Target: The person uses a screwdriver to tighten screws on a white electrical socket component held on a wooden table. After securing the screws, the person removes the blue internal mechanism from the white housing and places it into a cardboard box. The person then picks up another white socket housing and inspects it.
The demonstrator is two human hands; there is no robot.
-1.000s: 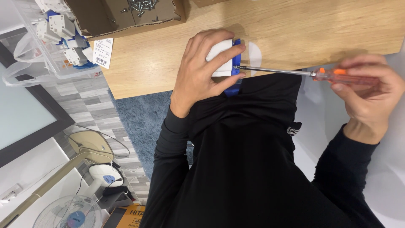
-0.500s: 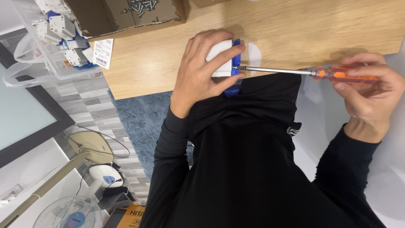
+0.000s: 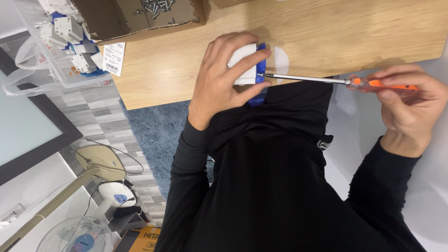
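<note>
Left hand (image 3: 224,79) fingers wrapped tight round white-and-blue part (image 3: 247,67), upper centre, at wooden table (image 3: 326,37) edge. Right hand (image 3: 406,107) fingers pinch orange screwdriver (image 3: 336,81) handle; tip seated. Advise: shaft in line with screw, part braced.

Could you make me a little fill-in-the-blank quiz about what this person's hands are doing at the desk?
1. The left hand grips a small white and ____ part.
2. The right hand holds a screwdriver with an ____ handle.
3. The screwdriver's tip touches the part at the edge of the ____ table.
4. Loose screws lie in a ____ box at the top.

Missing words: blue; orange; wooden; cardboard
</note>
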